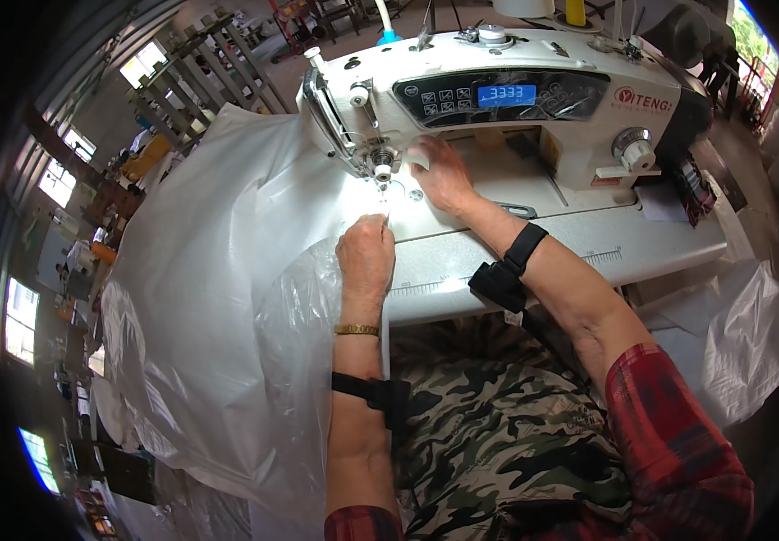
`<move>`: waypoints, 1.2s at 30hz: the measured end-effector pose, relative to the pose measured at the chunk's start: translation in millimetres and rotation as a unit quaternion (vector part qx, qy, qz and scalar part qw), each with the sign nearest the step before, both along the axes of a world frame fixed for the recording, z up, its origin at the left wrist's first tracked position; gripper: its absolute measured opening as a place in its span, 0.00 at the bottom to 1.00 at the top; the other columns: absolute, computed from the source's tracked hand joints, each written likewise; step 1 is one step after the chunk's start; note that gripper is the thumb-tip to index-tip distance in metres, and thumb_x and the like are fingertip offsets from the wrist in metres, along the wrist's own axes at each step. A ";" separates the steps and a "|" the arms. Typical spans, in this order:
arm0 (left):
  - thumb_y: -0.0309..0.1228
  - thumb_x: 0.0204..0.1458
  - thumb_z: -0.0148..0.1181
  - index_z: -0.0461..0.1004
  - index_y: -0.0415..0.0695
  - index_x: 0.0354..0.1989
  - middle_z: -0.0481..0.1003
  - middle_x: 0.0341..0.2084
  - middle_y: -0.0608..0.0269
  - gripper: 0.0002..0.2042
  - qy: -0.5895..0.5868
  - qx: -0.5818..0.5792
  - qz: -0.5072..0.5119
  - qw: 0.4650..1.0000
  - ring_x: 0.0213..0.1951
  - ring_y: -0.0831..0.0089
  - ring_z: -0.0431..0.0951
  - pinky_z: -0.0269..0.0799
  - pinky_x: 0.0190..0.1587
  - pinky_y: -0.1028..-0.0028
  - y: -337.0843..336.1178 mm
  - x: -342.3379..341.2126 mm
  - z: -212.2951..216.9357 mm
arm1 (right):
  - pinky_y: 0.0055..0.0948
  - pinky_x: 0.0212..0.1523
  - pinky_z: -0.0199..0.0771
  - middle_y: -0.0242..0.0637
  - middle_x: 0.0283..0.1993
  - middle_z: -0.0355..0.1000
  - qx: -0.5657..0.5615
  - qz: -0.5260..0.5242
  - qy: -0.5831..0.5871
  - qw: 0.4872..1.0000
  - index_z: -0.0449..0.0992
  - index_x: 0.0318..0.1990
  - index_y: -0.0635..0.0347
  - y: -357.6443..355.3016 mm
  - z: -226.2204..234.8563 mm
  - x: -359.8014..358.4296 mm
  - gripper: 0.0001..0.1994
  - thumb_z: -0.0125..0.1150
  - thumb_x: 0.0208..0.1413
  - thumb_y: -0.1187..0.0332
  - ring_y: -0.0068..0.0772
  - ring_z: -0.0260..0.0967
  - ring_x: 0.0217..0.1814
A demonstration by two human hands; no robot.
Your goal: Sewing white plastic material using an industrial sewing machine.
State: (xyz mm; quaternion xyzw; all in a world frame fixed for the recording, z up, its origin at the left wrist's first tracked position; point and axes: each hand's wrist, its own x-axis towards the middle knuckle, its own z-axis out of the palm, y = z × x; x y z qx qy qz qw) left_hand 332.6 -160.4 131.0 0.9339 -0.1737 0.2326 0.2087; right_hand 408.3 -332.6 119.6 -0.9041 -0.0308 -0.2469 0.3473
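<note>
A white sewing machine stands in front of me, its lamp shining on the needle area. My left hand is closed just in front of the needle, pinching the edge of a white plastic sheet. This sheet spreads over the left of the machine bed and hangs down in folds, partly see-through near my forearm. Just right of the needle, under the machine's arm, my right hand has its fingers curled together. Something small and white shows by its fingertips; glare hides what it is.
A control panel with a lit blue display faces me. The handwheel knob sits at the right. A crumpled white sheet hangs at the far right. Camouflage cloth covers my lap. Shelving frames stand behind at left.
</note>
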 end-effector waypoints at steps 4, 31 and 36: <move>0.24 0.50 0.56 0.81 0.37 0.38 0.80 0.34 0.47 0.10 -0.020 -0.029 -0.010 0.999 0.34 0.50 0.80 0.74 0.41 0.58 -0.8 -0.8 -0.2 | 0.44 0.64 0.63 0.41 0.68 0.61 0.049 0.035 0.209 0.976 0.76 0.52 0.58 -21.0 21.6 5.5 0.18 0.58 0.55 0.62 0.52 0.58 0.67; 0.23 0.51 0.55 0.80 0.33 0.38 0.79 0.28 0.43 0.10 -0.006 -0.035 -0.010 0.999 0.28 0.54 0.80 0.74 0.36 0.63 -2.9 -2.4 3.4 | 0.37 0.57 0.70 0.48 0.49 0.77 0.133 0.243 0.011 0.961 0.73 0.57 0.55 -19.3 23.1 -12.3 0.33 0.64 0.46 0.46 0.47 0.73 0.54; 0.24 0.51 0.56 0.81 0.35 0.37 0.79 0.29 0.45 0.09 -0.007 -0.015 -0.006 1.000 0.30 0.52 0.80 0.74 0.38 0.60 -2.9 -2.1 3.0 | 0.40 0.57 0.69 0.49 0.51 0.76 0.094 0.214 0.021 0.972 0.73 0.58 0.57 -17.7 27.2 -12.1 0.32 0.62 0.50 0.46 0.49 0.72 0.55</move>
